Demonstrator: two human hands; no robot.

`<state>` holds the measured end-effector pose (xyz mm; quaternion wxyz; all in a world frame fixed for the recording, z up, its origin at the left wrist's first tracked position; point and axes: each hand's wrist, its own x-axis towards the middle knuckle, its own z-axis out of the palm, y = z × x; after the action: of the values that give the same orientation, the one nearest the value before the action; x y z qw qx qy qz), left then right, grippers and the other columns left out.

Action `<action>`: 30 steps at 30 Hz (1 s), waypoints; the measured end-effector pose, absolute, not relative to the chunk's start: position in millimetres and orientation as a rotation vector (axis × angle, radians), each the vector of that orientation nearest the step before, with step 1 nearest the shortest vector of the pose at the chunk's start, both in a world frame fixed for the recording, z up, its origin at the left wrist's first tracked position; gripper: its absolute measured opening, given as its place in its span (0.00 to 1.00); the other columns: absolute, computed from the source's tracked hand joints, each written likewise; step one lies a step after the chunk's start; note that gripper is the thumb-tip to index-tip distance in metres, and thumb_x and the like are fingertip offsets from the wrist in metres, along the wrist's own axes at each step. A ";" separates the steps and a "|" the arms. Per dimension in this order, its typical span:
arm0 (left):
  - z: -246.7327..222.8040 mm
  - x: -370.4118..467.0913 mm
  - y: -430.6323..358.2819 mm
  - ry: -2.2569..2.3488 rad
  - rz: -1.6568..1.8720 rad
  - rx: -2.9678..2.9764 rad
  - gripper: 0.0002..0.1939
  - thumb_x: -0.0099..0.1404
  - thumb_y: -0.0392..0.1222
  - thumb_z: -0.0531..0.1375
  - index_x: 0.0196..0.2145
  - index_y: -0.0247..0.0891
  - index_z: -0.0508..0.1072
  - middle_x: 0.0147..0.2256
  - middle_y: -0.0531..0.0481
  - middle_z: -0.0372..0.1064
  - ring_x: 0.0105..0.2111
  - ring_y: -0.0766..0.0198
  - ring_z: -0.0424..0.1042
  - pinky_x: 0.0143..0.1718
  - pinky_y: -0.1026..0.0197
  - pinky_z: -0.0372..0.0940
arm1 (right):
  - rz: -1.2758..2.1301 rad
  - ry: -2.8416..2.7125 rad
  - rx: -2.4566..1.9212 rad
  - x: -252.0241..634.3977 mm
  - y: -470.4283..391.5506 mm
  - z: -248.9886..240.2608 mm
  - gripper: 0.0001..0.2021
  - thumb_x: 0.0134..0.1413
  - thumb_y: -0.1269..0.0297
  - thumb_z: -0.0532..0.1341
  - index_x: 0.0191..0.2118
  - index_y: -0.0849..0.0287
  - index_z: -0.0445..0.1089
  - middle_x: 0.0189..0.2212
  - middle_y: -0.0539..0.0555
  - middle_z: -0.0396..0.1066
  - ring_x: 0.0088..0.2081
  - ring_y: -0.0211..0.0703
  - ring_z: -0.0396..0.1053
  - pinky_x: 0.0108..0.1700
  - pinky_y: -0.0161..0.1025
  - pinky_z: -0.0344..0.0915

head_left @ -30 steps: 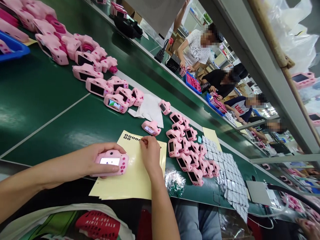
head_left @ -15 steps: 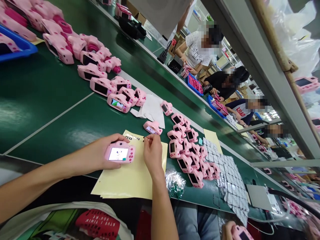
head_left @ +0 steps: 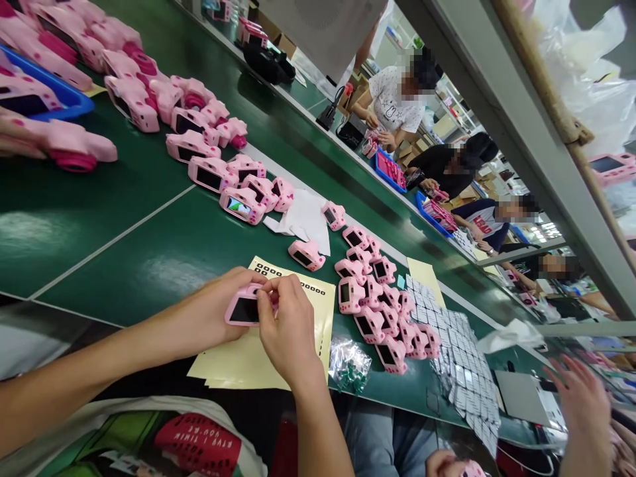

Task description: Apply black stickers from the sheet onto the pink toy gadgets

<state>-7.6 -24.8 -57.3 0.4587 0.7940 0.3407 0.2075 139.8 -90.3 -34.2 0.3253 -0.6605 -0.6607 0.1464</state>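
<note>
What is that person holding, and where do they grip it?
A pink toy camera: the left hand grips its left end, and the right hand pinches its top right corner.

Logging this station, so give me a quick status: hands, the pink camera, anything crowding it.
Left hand grips pink toy camera, screen dark. Right hand pinches its top edge. Both over yellow sticker sheet. Nothing crowding; camera pile sits apart.

There is just one view, from a camera on the person's head. It looks forward and down, and it is tipped to one side, so the green counter [head_left: 99, 218] runs slanted across the picture. The person's arms are very near at the bottom. Other people sit far off at the top right
</note>
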 end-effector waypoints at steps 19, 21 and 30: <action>-53.4 -1.7 -33.4 0.890 0.609 1.852 0.22 0.54 0.43 0.64 0.47 0.42 0.66 0.45 0.49 0.68 0.43 0.56 0.71 0.43 0.56 0.66 | -0.409 -1.839 -1.710 110.0 -114.2 -48.5 0.15 0.62 0.78 0.50 0.50 0.69 0.68 0.37 0.63 0.71 0.34 0.50 0.68 0.32 0.44 0.66; -47.6 -3.0 -30.5 0.877 0.611 1.786 0.23 0.53 0.45 0.66 0.46 0.42 0.66 0.44 0.50 0.69 0.41 0.56 0.72 0.40 0.58 0.67 | -0.406 -1.892 -1.707 109.4 -118.6 -48.6 0.19 0.62 0.78 0.50 0.56 0.70 0.65 0.42 0.67 0.70 0.38 0.52 0.69 0.34 0.45 0.68; -23.7 -6.9 -23.1 0.754 0.412 1.556 0.19 0.61 0.56 0.61 0.46 0.46 0.68 0.39 0.55 0.72 0.39 0.64 0.71 0.37 0.68 0.63 | 0.087 -1.880 -1.676 135.2 -116.1 -39.9 0.17 0.61 0.64 0.59 0.55 0.57 0.69 0.40 0.61 0.68 0.39 0.47 0.70 0.38 0.43 0.71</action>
<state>-6.9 -23.1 -23.7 0.6304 0.6795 0.3293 0.1800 135.2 -116.1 -39.9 0.3055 -0.6333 -0.7103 0.0328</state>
